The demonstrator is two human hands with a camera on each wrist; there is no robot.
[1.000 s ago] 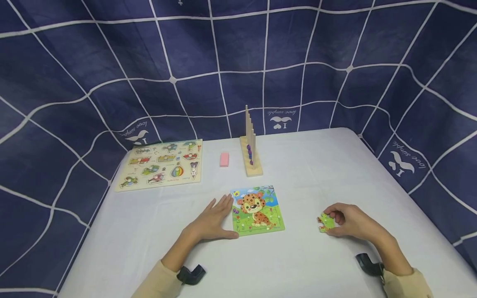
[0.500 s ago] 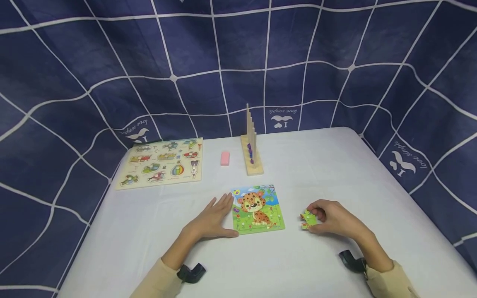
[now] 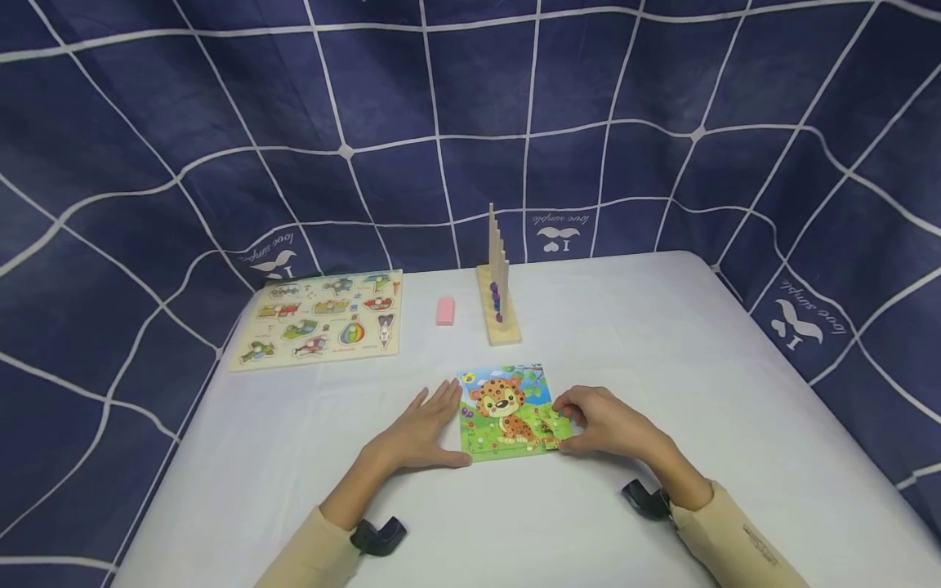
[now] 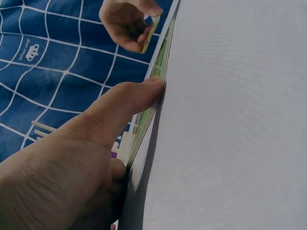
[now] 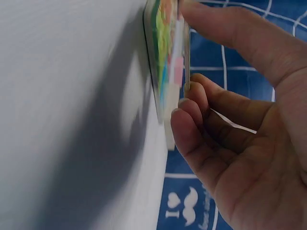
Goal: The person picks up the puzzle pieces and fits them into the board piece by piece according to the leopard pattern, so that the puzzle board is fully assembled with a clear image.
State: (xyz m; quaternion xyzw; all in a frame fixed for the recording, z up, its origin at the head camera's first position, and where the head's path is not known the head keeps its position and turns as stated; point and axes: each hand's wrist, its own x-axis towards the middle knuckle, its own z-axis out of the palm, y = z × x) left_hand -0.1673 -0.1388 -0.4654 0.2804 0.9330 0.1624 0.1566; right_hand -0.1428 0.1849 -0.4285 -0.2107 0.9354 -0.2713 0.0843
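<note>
A square jigsaw puzzle [image 3: 503, 406] with a cartoon leopard on green grass lies on the white table. My left hand [image 3: 412, 437] rests at its left side, fingers straight, with the thumb by the near left corner. In the left wrist view that thumb [image 4: 129, 96] touches the puzzle's edge. Between thumb and fingertips, my right hand [image 3: 606, 420] pinches a green puzzle piece [image 3: 560, 428] over the puzzle's right edge. The right wrist view shows this piece [image 5: 187, 57] edge-on, raised above the puzzle, with the other fingers curled.
At the back left lies a wooden peg board [image 3: 323, 318] with vehicle pictures. A pink block [image 3: 445, 311] sits right of it. Beyond the puzzle stands a wooden base with upright rods [image 3: 500, 278] and purple beads. A dark blue checked cloth [image 3: 559, 82] hangs behind the table.
My right hand has moved left with the puzzle piece, from the table's right part to over the puzzle's right edge. The left hand has stayed in place.
</note>
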